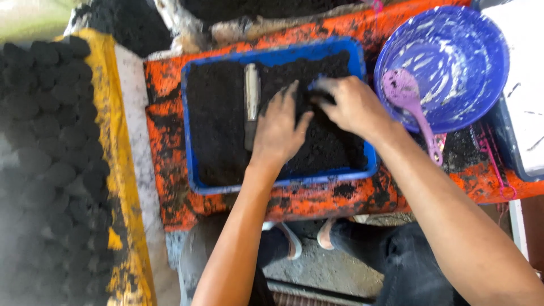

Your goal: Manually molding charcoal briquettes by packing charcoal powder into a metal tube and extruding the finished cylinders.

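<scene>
Metal tube (251, 102): lies on black powder in blue tray (192, 141), long axis along my left hand (279, 129), just left of its spread fingers; my right hand (345, 105), curled shut on powder, farther.

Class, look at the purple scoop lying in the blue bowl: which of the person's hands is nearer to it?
Right. The right hand is in the blue tray, just beside the purple scoop; the left hand lies farther away, by the metal tube.

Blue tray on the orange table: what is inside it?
The blue tray holds dark, soil-like powder and a metal cylinder lying on it. The left hand and right hand press into the powder, covering what lies beneath them; the tray bottom is hidden.
</scene>
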